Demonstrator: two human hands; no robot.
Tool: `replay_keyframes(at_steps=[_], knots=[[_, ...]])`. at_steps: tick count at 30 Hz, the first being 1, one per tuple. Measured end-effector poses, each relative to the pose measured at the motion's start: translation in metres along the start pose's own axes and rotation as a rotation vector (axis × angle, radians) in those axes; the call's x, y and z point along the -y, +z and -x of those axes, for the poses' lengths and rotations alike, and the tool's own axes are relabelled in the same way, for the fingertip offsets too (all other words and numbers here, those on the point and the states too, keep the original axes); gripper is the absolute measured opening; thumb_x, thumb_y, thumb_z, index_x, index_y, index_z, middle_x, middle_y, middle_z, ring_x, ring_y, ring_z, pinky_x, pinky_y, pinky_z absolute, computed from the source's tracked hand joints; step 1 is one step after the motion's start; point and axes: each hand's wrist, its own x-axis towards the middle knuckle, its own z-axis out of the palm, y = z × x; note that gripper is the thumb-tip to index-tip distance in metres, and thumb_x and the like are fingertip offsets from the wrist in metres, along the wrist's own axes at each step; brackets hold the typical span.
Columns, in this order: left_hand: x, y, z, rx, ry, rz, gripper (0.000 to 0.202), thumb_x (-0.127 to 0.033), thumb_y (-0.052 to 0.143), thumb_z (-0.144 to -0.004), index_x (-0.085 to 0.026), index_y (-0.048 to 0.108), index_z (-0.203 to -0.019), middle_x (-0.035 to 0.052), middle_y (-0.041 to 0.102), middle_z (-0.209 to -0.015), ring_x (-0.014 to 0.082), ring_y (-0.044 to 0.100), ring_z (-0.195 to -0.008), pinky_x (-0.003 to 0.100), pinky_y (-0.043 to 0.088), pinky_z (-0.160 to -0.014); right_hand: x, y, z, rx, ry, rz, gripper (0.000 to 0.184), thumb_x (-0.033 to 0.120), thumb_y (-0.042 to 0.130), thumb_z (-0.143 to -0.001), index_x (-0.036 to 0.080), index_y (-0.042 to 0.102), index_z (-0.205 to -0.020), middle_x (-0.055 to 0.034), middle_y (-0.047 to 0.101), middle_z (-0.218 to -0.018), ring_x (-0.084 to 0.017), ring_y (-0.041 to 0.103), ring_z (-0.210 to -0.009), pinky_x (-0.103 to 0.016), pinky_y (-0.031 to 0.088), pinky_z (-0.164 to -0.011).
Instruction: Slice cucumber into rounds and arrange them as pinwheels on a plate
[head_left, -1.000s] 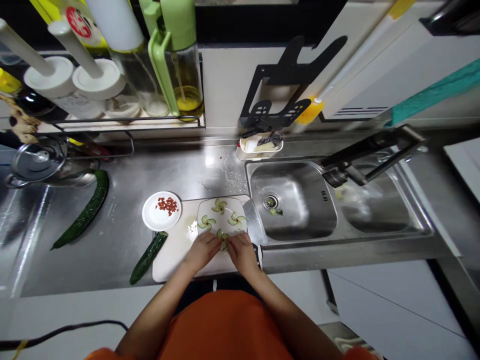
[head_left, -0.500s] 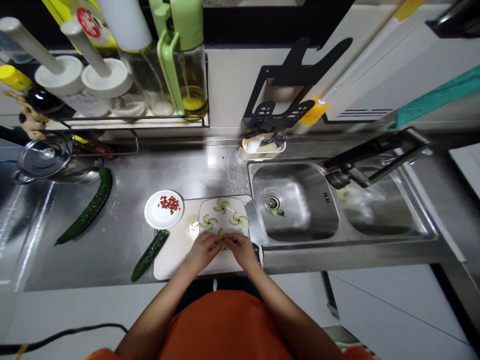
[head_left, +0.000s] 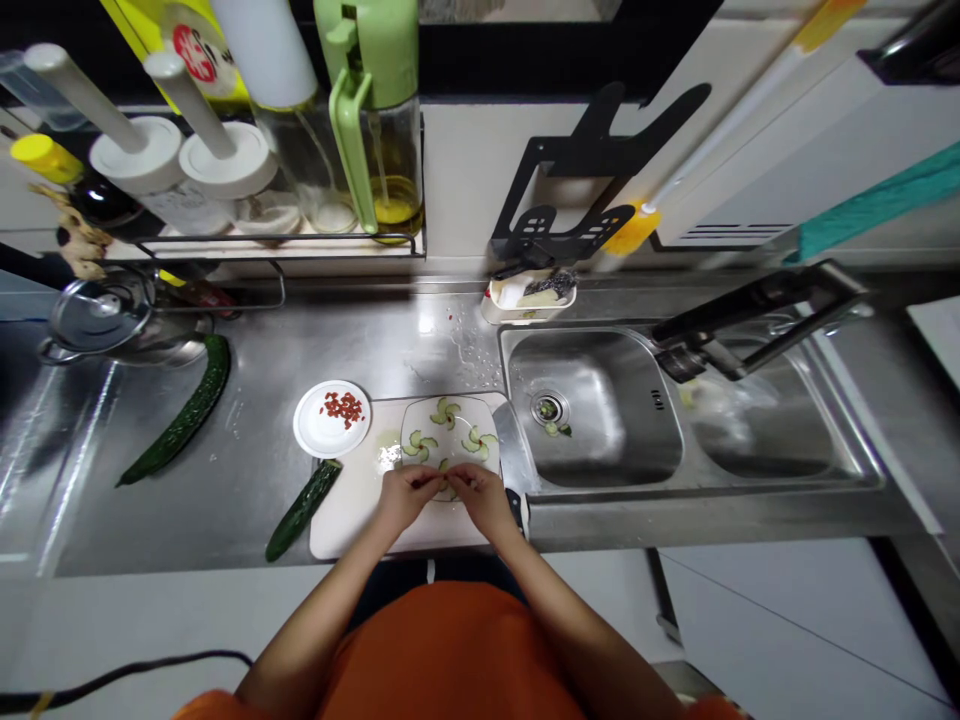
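Note:
My left hand (head_left: 409,495) and my right hand (head_left: 481,498) meet over the near side of a square white plate (head_left: 450,438). The fingertips of both are pinched together above a cucumber swirl (head_left: 444,467), which they partly cover; anything between them is too small to make out. Three other swirls of thin cucumber slices, with red bits at their centres, lie at the plate's far, left and right sides. Under the plate is a white cutting board (head_left: 351,515). A knife (head_left: 517,440) lies at its right edge, beside my right hand.
Left of the board are a round white dish (head_left: 309,438) of small red pieces (head_left: 343,408), a cut cucumber (head_left: 303,510) and a whole cucumber (head_left: 184,425). A double sink (head_left: 600,465) with a faucet (head_left: 757,315) is at right. Jars and an oil bottle (head_left: 394,170) stand on a rack behind.
The whole view has shifted slightly, so things appear a little further right. My left fingers have changed their bend slightly; both hands stay over the same swirl.

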Motion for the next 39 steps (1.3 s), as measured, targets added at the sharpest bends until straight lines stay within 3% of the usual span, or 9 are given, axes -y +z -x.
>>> replay_keyframes(at_steps=[11,14,17,19,22,31,39], knots=[[0.002,-0.010,0.001,-0.068,0.050,-0.022,0.014,-0.029,0.064,-0.073,-0.020,0.073,-0.077,0.0006,0.070,-0.068,0.0119,0.062,-0.061,0.021,0.048,-0.059,0.009,0.004,-0.004,0.001,0.014,0.006,0.018,0.031,0.054,-0.076,0.020,0.069,-0.074,-0.0024,0.069,-0.072,-0.016,0.059,-0.067,-0.027,0.044,-0.064],[0.007,-0.032,-0.005,-0.163,0.074,-0.084,0.019,-0.033,0.061,-0.076,-0.019,0.073,-0.081,0.0012,0.071,-0.073,0.0118,0.062,-0.063,0.022,0.049,-0.061,0.009,0.004,-0.005,-0.002,0.012,0.012,0.019,0.033,0.055,-0.075,0.020,0.069,-0.075,-0.0026,0.069,-0.073,-0.016,0.058,-0.067,-0.028,0.044,-0.065],[0.017,-0.066,-0.017,-0.416,0.067,-0.276,0.022,-0.034,0.057,-0.078,-0.019,0.073,-0.084,0.0007,0.070,-0.070,0.0131,0.061,-0.062,0.024,0.049,-0.065,0.007,0.003,-0.005,-0.007,0.020,0.024,0.020,0.033,0.055,-0.075,0.020,0.070,-0.075,-0.0025,0.069,-0.073,-0.016,0.058,-0.067,-0.028,0.044,-0.064],[0.025,-0.087,-0.026,-0.523,0.083,-0.424,0.025,-0.033,0.054,-0.080,-0.020,0.073,-0.088,0.0035,0.072,-0.081,0.0166,0.064,-0.074,0.028,0.050,-0.075,0.005,0.002,-0.004,-0.006,0.023,0.027,0.020,0.033,0.055,-0.075,0.020,0.070,-0.076,-0.0024,0.069,-0.073,-0.016,0.058,-0.067,-0.028,0.044,-0.063],[0.038,-0.103,-0.034,-0.514,0.118,-0.601,0.030,-0.029,0.049,-0.082,-0.018,0.072,-0.097,0.0083,0.070,-0.095,0.0206,0.064,-0.089,0.033,0.048,-0.085,0.004,0.002,-0.003,-0.003,0.034,0.025,0.020,0.033,0.055,-0.075,0.020,0.070,-0.077,-0.0026,0.069,-0.073,-0.016,0.058,-0.066,-0.027,0.043,-0.063],[0.046,-0.098,-0.026,-0.491,0.157,-0.775,0.031,-0.025,0.046,-0.082,-0.017,0.071,-0.099,0.0101,0.068,-0.094,0.0227,0.060,-0.091,0.035,0.046,-0.087,0.000,-0.006,-0.003,-0.029,0.014,0.056,0.020,0.035,0.054,-0.076,0.021,0.069,-0.075,-0.0020,0.068,-0.072,-0.016,0.057,-0.065,-0.027,0.043,-0.062],[0.026,-0.091,-0.006,-0.456,0.224,-0.750,0.028,-0.023,0.046,-0.084,-0.018,0.070,-0.097,0.0087,0.068,-0.096,0.0240,0.058,-0.094,0.038,0.045,-0.090,-0.002,-0.009,-0.002,-0.029,0.029,0.038,0.020,0.034,0.055,-0.075,0.021,0.070,-0.076,-0.0016,0.068,-0.072,-0.016,0.056,-0.064,-0.027,0.044,-0.062]])
